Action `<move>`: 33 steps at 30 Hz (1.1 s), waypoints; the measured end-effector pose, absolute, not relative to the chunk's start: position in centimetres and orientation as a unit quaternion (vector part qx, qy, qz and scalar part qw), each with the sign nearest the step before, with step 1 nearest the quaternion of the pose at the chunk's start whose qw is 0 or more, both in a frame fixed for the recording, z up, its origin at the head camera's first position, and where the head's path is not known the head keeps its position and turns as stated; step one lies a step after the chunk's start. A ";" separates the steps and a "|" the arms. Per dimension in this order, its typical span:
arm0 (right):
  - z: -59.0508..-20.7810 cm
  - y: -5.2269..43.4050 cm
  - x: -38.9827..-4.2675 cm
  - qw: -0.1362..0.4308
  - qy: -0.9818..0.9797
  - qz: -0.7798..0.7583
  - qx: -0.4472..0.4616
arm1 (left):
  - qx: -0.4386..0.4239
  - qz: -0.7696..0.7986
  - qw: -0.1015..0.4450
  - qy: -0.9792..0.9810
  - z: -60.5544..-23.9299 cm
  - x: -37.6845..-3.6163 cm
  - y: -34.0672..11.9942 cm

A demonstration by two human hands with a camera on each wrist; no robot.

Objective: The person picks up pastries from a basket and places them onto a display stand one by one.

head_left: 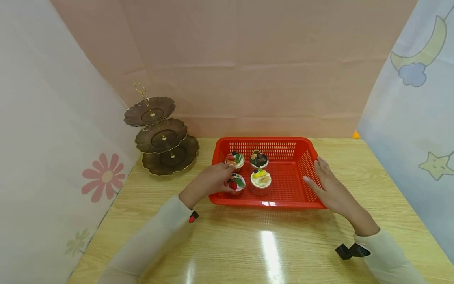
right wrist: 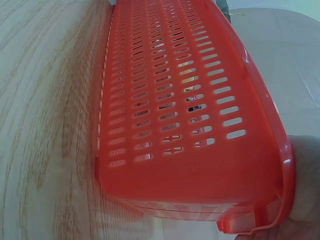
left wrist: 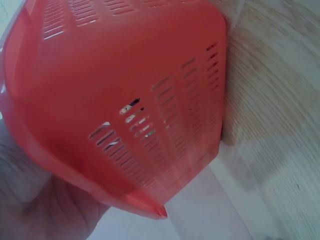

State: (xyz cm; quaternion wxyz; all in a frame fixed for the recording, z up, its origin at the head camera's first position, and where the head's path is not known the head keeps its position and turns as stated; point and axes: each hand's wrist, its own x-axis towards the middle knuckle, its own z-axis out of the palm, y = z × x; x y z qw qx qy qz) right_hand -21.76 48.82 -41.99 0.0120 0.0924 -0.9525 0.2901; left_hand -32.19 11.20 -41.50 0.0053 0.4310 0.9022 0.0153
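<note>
Inside the red plastic basket (head_left: 287, 189) stand several cream-topped dessert cups. My left hand (head_left: 210, 180) reaches over the basket's left rim, its thumb and fingers around the front-left dessert cup (head_left: 238, 182), topped with a strawberry and a green leaf. Behind that is another fruit-topped cup (head_left: 234, 159). A chocolate-topped cup (head_left: 259, 159) and a lemon-topped cup (head_left: 260, 179) stand to the right. My right hand (head_left: 330, 189) rests at the basket's right rim, fingers extended along it and thumb over the inner side. Both wrist views mostly show the basket's slotted outer walls.
A brown three-tier cake stand (head_left: 170, 159) with a gold ring handle stands at the table's back left. Patterned panels (head_left: 46, 138) rise on both sides, with a pinkish backdrop (head_left: 248, 79) behind. The wood-grain table (head_left: 230, 248) extends in front of the basket.
</note>
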 end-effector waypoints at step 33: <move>-42.4 48.9 -21.5 0.034 -0.949 0.297 0.103 | 0.399 -0.034 0.024 0.916 -42.3 -32.1 13.2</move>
